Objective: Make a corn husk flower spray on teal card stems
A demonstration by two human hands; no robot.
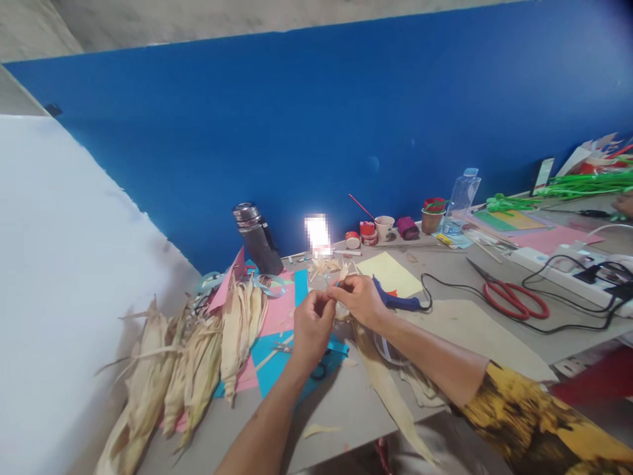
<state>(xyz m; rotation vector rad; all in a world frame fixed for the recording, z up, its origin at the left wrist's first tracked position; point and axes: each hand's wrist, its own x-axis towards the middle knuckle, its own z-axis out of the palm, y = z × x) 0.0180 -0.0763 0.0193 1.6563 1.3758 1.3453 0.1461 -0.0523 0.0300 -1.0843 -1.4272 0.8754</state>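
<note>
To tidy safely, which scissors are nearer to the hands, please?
The dark-handled scissors, on the blue paper; the red-handled scissors lie farther right, near the power strip.

head camera | worn, looking forward and down across worktop [353,402] | faces blue panel [297,132] | left hand [314,323], right hand [362,300] near, mid-frame

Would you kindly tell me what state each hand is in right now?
Left hand: closed in a pinch; what it holds, if anything, cannot be told.
Right hand: closed in a pinch; what it holds cannot be told either.
</note>
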